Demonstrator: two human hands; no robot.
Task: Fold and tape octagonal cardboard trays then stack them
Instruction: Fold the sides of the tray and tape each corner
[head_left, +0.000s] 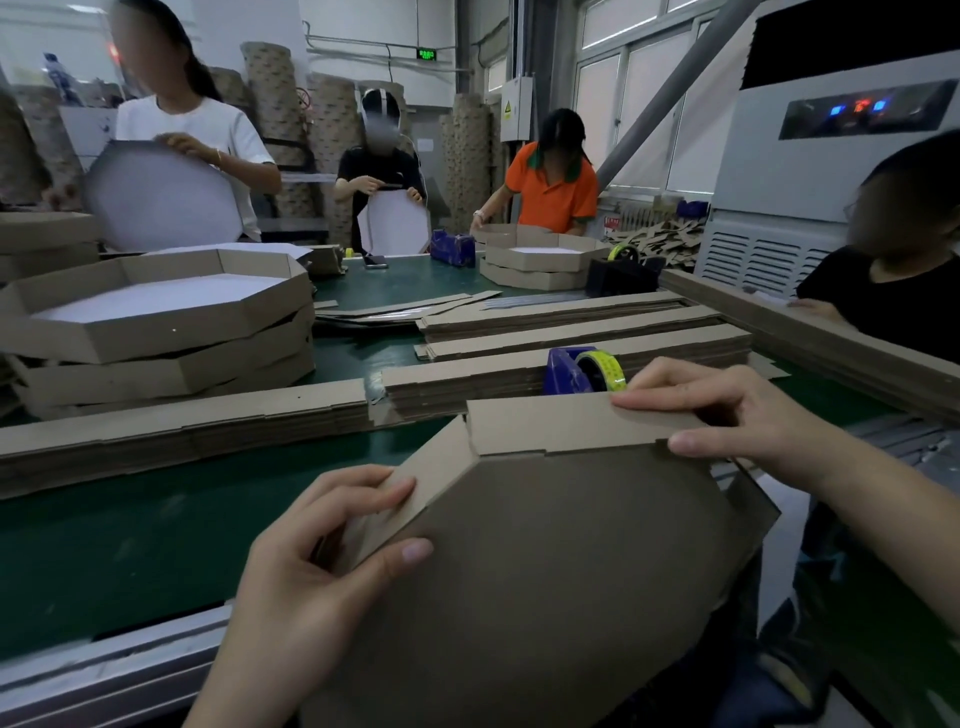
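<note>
Cardboard tray (545, 561) flaps pinched by left hand (311, 566) and right hand (748, 415) at green workshop table (104, 545)

At the surface (130, 545): two hands, left hand (311, 561) and right hand (737, 410), on one tray (545, 571); four other people (187, 135) (382, 166) (556, 182) (893, 291); two more held trays (161, 202) (395, 223); three tape dispensers (576, 371) (452, 248) (623, 273); two stacks of folded trays (156, 322) (535, 260).

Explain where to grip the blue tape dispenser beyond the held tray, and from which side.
Probably the tape dispenser by its blue body, from above: the tray flap hides its base, cardboard strips lie behind it, the yellow tape roll fills its right end.
</note>
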